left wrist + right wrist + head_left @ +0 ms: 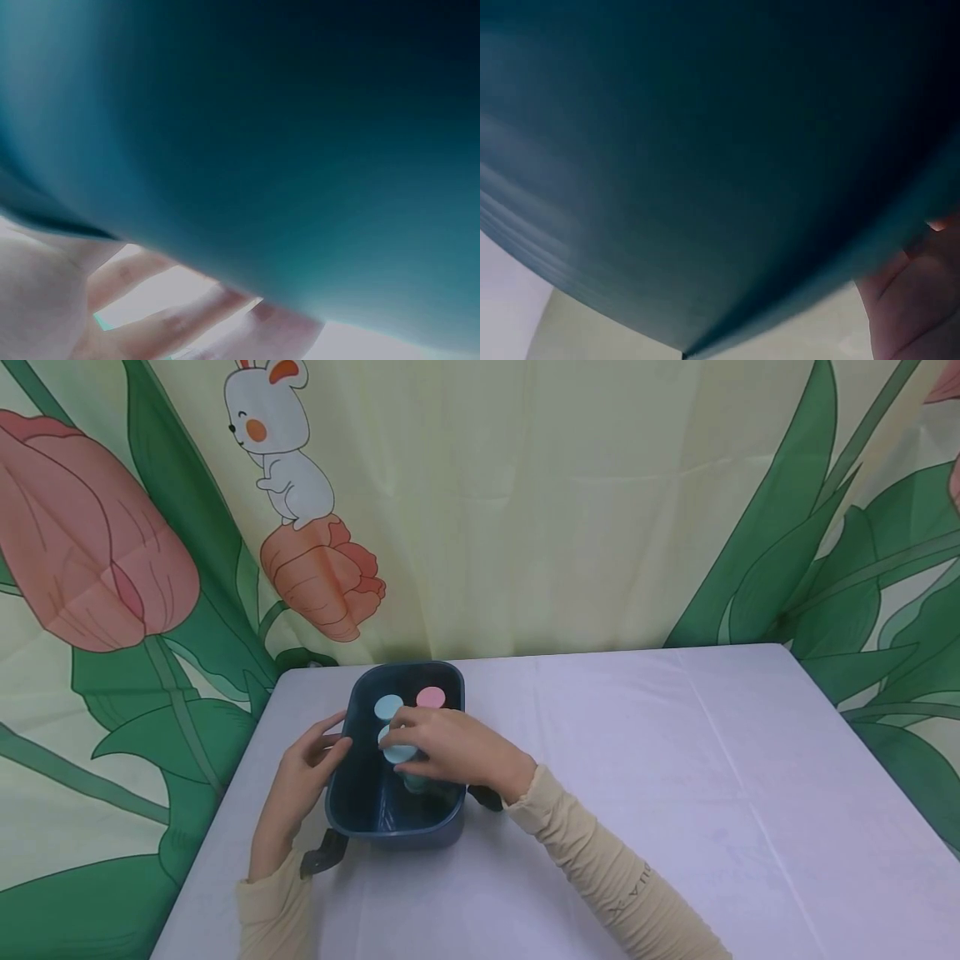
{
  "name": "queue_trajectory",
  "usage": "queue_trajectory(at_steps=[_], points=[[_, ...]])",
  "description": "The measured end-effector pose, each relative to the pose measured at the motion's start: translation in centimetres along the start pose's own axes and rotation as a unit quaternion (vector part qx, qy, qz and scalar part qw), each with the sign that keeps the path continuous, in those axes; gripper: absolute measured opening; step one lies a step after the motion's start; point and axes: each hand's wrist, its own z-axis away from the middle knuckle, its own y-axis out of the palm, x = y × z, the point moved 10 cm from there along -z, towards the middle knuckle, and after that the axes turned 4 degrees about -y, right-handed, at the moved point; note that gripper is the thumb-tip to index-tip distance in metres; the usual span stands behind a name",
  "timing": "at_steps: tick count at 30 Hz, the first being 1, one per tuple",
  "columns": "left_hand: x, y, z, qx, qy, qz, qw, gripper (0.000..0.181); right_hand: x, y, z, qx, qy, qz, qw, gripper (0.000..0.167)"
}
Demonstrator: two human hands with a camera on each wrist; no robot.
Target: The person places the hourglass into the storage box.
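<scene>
A dark blue plastic bin (352, 814) stands on the table, its wall filling most of both wrist views. My left hand (300, 777) rests against the bin's left side, fingertips and thumb at the rim; in the left wrist view its fingers (187, 322) lie fairly straight along the outer wall. Reaching in from the right, my right hand (450, 747) pinches a round light-blue-topped container (397, 754), its body mostly hidden. Behind it inside the bin show another light blue round top (388, 707) and a pink one (431, 697).
A low divider (381, 810) runs along the bin floor. The bin is near the left edge of the white-covered table (637, 777). Behind hangs a curtain (525, 510) printed with tulips and a rabbit. Dark wrist-camera mounts (325, 853) sit at both wrists, close to the bin.
</scene>
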Motion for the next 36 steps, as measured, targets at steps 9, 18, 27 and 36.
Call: queue_trajectory(at_steps=[9, 18, 27, 36], points=[[-0.2, 0.0, 0.1, 0.005, -0.004, 0.000, 1.0000, 0.060, 0.2, 2.1, -0.5, 0.062, -0.001, 0.007, 0.9981, 0.037], [-0.1, 0.0, 0.1, 0.006, -0.013, -0.001, 0.9999, 0.062, 0.0, 3.1, -0.6, 0.091, 0.011, -0.002, 0.9958, 0.043], [0.0, 0.1, 0.2, 0.007, -0.017, 0.000, 0.9998, 0.063, -0.1, 4.5, -0.4, 0.114, 0.005, -0.015, 0.9934, 0.043], [-0.1, -0.1, 0.1, 0.001, -0.011, 0.002, 0.9999, 0.061, 0.0, 4.9, -0.4, 0.122, 0.000, -0.024, 0.9922, 0.044]])
